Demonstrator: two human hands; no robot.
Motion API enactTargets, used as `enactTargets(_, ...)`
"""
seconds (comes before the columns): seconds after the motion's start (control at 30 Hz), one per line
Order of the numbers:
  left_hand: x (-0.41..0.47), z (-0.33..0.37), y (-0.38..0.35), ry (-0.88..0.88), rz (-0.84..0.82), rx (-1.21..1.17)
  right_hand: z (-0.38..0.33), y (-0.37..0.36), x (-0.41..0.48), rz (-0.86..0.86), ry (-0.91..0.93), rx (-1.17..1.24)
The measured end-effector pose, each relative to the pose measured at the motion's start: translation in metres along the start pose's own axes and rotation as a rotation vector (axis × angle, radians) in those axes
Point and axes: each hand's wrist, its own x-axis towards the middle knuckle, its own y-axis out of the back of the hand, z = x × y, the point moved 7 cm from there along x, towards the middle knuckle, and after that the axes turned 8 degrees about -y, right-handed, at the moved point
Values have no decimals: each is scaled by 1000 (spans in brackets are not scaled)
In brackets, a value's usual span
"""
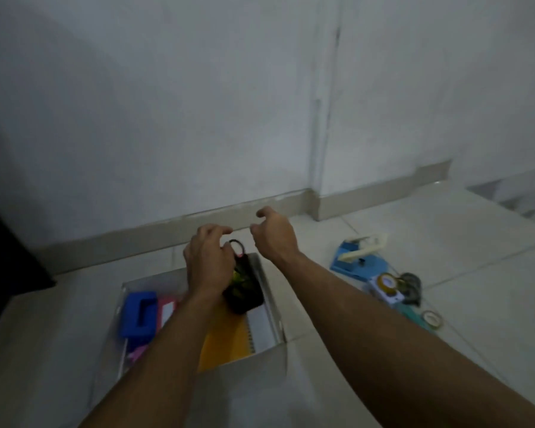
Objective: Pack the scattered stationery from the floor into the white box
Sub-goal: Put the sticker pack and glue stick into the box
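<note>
The white box (pixel 272 298) stands open on the floor in front of me. Inside it lie a blue hole punch (pixel 138 315), pink items (pixel 167 310) and an orange spiral notebook (pixel 229 341). My left hand (pixel 207 261) holds a black pouch (pixel 244 288) with a ring loop over the box's far right part. My right hand (pixel 272 233) hovers just right of the pouch with loosely curled fingers, holding nothing.
To the right on the tiled floor lie a blue tape dispenser (pixel 359 257), a yellow tape roll (pixel 386 282), a dark bundle (pixel 411 285) and a clear tape roll (pixel 432 319). A white wall with a skirting board stands right behind the box. Something dark stands at the left edge.
</note>
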Motion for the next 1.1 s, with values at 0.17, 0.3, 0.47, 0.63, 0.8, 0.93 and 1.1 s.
enactTargets(0.17, 5, 80, -62, -202, -96, -26, 80, 85, 6, 134, -125, -104)
enactTargets(0.3, -10, 126, -114, -286, -164, -36, 155, 152, -4, 201, -273, -158)
enactTargets(0.47, -36, 158, -176, -346, -349, -13, 237, 204, -28, 254, -445, -279)
enactTargets(0.63, -62, 161, -220, -311, -491, -33, 289, 221, -46, 247, -533, -384)
enactTargets(0.8, -79, 148, -249, -218, -605, -20, 315, 206, -57, 157, -540, -501)
enactTargets(0.93, -87, 140, -261, -186, -669, -15, 324, 180, -62, 72, -488, -485)
enactTargets(1.1, -94, 138, -268, -183, -703, -17, 306, 154, -51, 96, -336, -477)
